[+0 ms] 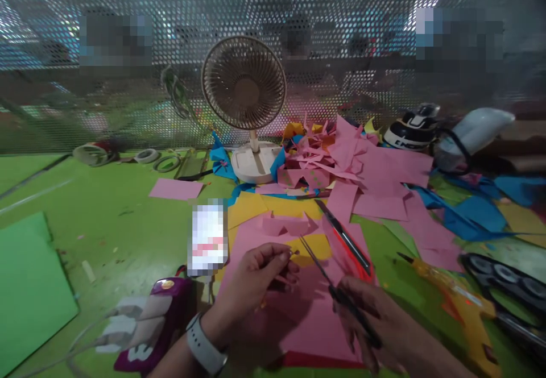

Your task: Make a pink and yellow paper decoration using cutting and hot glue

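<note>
So I'm watching through the head cam, and the slim-bladed scissors point(353, 314) are sitting in front of the fan point(243, 85), a bit to its right, over a pink sheet point(315, 335). The right hand point(377, 310) is wrapping around the black handle; I'm guessing they're light and stiff with pokey tips, so I'd be taking them by that handle, never the blades. The left hand point(264, 267) is pinching a tiny piece point(294, 252) between thumb and finger, also in front of the fan. It's too small for me to identify, but I'm betting it's featherlight and easy to squash or drop, so I'd be gripping just an edge.

Further out, what looks like a craft knife point(347, 241) is lying in front of the fan and to its right, and a yellow glue gun point(463, 301) is resting further right. Pink scraps point(345, 162) are piling up right beside the fan.

For writing, I'm only making out "ENG" on the black-and-white object point(409, 133) well right of the fan. The blurred-out screen point(208, 239), front-left of the fan, is showing nothing readable.
</note>
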### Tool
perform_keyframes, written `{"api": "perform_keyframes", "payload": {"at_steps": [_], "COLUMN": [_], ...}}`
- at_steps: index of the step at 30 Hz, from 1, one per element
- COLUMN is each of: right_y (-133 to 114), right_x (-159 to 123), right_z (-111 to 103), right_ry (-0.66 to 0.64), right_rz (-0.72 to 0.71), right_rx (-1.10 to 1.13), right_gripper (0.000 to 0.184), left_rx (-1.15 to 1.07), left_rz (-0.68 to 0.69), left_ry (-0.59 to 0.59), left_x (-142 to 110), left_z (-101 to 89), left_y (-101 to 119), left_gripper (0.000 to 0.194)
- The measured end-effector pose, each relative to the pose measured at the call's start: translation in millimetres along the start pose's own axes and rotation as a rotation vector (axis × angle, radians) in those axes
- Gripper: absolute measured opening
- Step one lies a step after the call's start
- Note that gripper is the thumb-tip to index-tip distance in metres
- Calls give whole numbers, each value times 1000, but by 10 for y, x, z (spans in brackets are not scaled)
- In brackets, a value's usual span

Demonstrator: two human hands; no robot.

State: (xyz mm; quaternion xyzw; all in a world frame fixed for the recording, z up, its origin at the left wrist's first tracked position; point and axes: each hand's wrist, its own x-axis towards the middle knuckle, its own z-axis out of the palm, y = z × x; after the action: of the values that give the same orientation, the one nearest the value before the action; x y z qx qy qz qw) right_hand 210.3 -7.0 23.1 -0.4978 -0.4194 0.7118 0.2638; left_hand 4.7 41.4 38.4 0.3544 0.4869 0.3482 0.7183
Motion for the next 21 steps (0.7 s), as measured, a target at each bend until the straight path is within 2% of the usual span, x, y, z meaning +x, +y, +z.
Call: {"api": "perform_keyframes", "payload": {"at_steps": [4, 10, 21], "right_y": [32, -33, -23], "right_x": [11, 0, -20], "right_z": [23, 39, 81], "right_ry": [33, -24, 42], "right_rz": [41, 96, 83], "right_rx": [-99, -229, -191], "right_gripper": [38, 39, 43], "left_rx": [-72, -93, -123], "left_rz": [15, 25, 37], "left_ry": [-6, -14, -43], "left_x": [21, 24, -12], "left_z": [-27, -30, -28], "left_y": [-5, -8, 9], "left_gripper": [22, 22, 22]}}
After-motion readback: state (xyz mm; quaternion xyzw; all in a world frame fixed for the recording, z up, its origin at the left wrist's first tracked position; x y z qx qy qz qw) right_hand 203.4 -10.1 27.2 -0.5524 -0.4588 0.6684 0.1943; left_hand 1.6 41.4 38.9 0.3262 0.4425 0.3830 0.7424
